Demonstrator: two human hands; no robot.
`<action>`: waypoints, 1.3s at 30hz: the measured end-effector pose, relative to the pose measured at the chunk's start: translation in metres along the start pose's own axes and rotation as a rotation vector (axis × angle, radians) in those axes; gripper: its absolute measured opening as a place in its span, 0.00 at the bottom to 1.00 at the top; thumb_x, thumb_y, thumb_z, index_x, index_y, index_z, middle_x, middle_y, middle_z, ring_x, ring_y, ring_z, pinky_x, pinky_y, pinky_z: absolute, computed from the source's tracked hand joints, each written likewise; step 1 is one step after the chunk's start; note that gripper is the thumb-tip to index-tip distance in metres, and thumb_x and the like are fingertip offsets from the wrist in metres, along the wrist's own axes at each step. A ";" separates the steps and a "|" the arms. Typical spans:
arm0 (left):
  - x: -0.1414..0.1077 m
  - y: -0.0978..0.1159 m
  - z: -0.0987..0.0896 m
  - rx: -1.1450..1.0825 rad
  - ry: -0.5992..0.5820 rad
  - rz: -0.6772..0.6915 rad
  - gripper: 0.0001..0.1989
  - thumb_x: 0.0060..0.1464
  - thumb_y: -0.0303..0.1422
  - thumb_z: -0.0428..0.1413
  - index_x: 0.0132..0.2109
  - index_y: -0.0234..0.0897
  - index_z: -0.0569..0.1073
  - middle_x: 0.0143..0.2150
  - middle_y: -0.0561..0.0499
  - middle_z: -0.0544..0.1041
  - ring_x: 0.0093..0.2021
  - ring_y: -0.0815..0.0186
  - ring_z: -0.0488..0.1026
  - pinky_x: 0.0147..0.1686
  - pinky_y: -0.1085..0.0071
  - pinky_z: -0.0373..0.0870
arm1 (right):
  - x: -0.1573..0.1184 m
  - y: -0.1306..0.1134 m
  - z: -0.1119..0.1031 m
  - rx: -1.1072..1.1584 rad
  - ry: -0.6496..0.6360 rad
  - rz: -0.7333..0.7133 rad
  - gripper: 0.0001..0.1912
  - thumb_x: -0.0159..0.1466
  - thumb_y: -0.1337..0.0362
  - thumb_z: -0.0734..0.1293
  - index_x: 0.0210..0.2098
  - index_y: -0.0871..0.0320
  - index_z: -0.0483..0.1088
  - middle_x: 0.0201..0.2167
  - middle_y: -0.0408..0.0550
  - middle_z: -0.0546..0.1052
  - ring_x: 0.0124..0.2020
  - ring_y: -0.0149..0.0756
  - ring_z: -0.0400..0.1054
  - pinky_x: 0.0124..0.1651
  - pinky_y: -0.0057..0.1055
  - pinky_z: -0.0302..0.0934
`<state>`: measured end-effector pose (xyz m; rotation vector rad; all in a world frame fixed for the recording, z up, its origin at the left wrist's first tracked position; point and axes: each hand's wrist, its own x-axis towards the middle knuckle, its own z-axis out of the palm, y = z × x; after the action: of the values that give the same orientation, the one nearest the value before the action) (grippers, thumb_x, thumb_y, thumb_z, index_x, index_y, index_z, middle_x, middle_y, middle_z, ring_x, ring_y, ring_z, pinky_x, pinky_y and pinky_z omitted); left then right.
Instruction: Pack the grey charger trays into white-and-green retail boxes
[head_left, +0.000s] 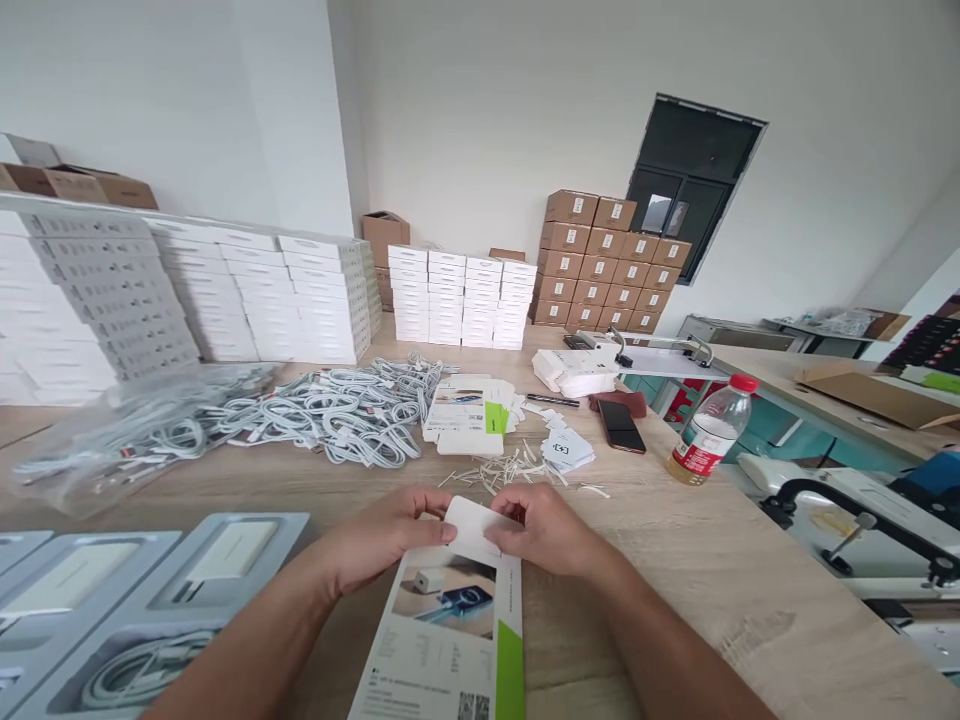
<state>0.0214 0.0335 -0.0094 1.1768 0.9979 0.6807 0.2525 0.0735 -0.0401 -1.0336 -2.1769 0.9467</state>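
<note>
Our left hand (394,535) and right hand (546,530) pinch the white flap (472,525) of the box (442,645), in front of us over the table (720,570). We should press softly and evenly, so it won't crease.

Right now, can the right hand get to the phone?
Probably yes: mostly bare tabletop lies between the right hand and the phone, though that hand would need to let go of the box flap.

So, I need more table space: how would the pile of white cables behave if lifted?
The white cables would probably flop rather than hold their shape, being bent into loops. Some may snag together, since the loops overlap and cross.
</note>
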 end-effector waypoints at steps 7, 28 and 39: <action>0.004 -0.003 0.009 0.246 0.126 0.042 0.09 0.46 0.36 0.62 0.30 0.35 0.71 0.25 0.56 0.71 0.25 0.69 0.64 0.24 0.75 0.55 | -0.003 -0.009 0.007 -0.149 0.046 -0.032 0.04 0.52 0.66 0.69 0.25 0.56 0.69 0.22 0.38 0.69 0.25 0.28 0.59 0.26 0.26 0.49; 0.001 -0.001 0.007 0.318 -0.061 0.154 0.14 0.52 0.42 0.61 0.35 0.34 0.71 0.28 0.55 0.70 0.26 0.71 0.65 0.25 0.76 0.56 | -0.004 0.009 -0.002 0.650 -0.419 0.417 0.18 0.51 0.50 0.75 0.33 0.58 0.78 0.17 0.35 0.68 0.16 0.21 0.55 0.19 0.20 0.45; 0.000 -0.003 0.014 0.354 -0.087 0.174 0.12 0.49 0.39 0.61 0.32 0.35 0.72 0.27 0.56 0.69 0.27 0.71 0.63 0.25 0.77 0.54 | -0.006 0.006 -0.005 0.592 -0.537 0.350 0.16 0.54 0.53 0.73 0.33 0.59 0.76 0.19 0.36 0.69 0.17 0.21 0.55 0.19 0.21 0.46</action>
<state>0.0344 0.0269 -0.0112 1.6042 0.9746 0.5970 0.2617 0.0730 -0.0430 -0.9394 -1.9006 2.0756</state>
